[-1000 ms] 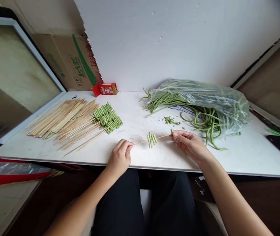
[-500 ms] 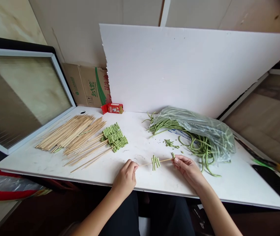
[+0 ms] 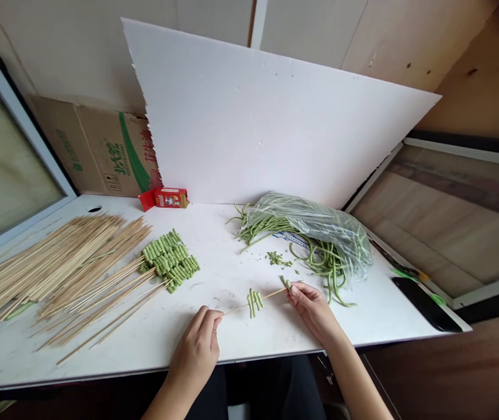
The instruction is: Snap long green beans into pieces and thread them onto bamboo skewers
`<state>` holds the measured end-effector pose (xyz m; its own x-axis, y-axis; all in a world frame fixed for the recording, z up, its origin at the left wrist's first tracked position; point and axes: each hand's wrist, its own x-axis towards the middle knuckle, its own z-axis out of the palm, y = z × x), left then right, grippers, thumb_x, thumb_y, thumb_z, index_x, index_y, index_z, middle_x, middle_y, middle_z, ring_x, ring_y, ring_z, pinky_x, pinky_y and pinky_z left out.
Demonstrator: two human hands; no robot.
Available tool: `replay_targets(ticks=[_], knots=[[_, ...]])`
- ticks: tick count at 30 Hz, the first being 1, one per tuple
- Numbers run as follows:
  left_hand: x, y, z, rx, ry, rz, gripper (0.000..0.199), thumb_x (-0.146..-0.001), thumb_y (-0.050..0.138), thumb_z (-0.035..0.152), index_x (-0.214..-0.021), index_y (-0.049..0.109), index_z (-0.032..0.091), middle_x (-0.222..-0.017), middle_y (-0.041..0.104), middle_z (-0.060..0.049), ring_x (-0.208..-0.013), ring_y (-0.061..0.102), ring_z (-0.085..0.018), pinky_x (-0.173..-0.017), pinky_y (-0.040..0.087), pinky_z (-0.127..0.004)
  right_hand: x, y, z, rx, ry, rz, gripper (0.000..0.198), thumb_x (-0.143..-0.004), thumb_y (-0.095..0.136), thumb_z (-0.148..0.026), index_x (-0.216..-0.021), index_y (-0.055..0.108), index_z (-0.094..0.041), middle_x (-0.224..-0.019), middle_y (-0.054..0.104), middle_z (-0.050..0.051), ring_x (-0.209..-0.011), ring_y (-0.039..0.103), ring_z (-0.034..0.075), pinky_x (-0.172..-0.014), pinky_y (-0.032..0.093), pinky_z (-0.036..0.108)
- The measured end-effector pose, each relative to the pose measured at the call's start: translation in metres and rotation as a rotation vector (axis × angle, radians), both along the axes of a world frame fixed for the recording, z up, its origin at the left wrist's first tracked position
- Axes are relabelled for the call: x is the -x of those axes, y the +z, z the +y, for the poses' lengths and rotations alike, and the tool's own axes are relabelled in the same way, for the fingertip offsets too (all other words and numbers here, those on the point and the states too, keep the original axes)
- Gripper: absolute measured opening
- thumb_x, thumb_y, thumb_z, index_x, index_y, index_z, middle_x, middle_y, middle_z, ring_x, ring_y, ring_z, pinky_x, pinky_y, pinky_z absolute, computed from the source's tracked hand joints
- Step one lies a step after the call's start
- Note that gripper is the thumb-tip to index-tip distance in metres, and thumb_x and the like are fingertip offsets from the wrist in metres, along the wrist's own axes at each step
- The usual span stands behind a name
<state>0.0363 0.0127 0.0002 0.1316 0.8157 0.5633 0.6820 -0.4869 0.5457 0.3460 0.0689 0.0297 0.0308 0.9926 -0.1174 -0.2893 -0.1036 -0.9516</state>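
My left hand [image 3: 199,338] pinches one end of a thin wooden skewer [image 3: 271,294] above the front of the white table. Several short pieces of green bean [image 3: 255,303] sit side by side across the skewer, near its middle. At the skewer's other end, my right hand [image 3: 313,308] pinches another cut bean piece [image 3: 285,282] against the tip; whether the tip has gone through it I cannot tell. Left of my hands lies a stack of skewers loaded with bean pieces [image 3: 170,256], their bare sticks pointing to the front left.
Many bare skewers [image 3: 65,251] are spread at the left. Long green beans [image 3: 337,265] spill from a clear plastic bag [image 3: 314,219] at the right, with small bean scraps [image 3: 278,258] before it. A red box [image 3: 170,198], a white board [image 3: 267,122] and a black phone [image 3: 426,303] are also there.
The camera view has turned to the right, so everything appears shifted left. Both hands keep hold of the skewer and bean piece; the piece at the tip is now tilted more.
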Motion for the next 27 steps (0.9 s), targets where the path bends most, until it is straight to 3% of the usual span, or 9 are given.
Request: replay_targets(ticks=[27], knots=[[0.0034,0.0006,-0.0025,0.007,0.004,0.056,0.017,-0.105,0.047,0.012,-0.109,0.06,0.022,-0.095,0.065,-0.005,-0.09,0.069,-0.019,-0.082,0.056,-0.03,0.002,-0.0004,-0.0014,-0.02,0.045,-0.08,0.029,-0.076,0.093,-0.048,-0.089,0.085,-0.023,-0.08,0.073,0.003,-0.075,0.058,0.016,-0.074,0.05,0.033]])
